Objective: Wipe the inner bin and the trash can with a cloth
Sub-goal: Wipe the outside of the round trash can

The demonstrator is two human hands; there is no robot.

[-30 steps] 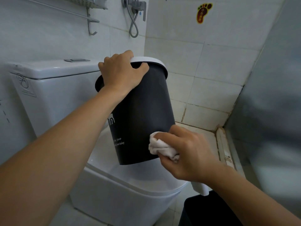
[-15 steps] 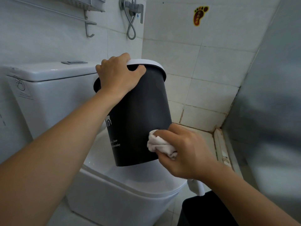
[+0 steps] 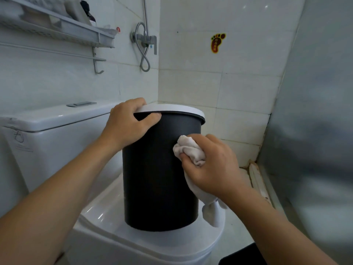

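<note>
Your trash can (image 3: pixel 158 169), dark w/ a white rim, stands upright on the closed toilet lid (image 3: pixel 107 222), between your hands. Your left hand (image 3: pixel 127 124) grips its rim, fingers over the top, thumb on the wall. Your right hand (image 3: pixel 212 165) clutches the bunched white cloth (image 3: pixel 188 149) vs. the can's upper side; a tail hangs below your wrist. Toilet tank (image 3: pixel 57 119) sits beyond your left hand, shower hose (image 3: pixel 145 54) above, a dark object (image 3: pixel 240 255) under your right forearm.

The bin (image 3: pixel 158 169) looks like matt dark plastic with a smooth white rim; the cloth (image 3: pixel 188 150) is soft, crumpled white fabric; the toilet lid (image 3: pixel 114 222) is glossy.
</note>
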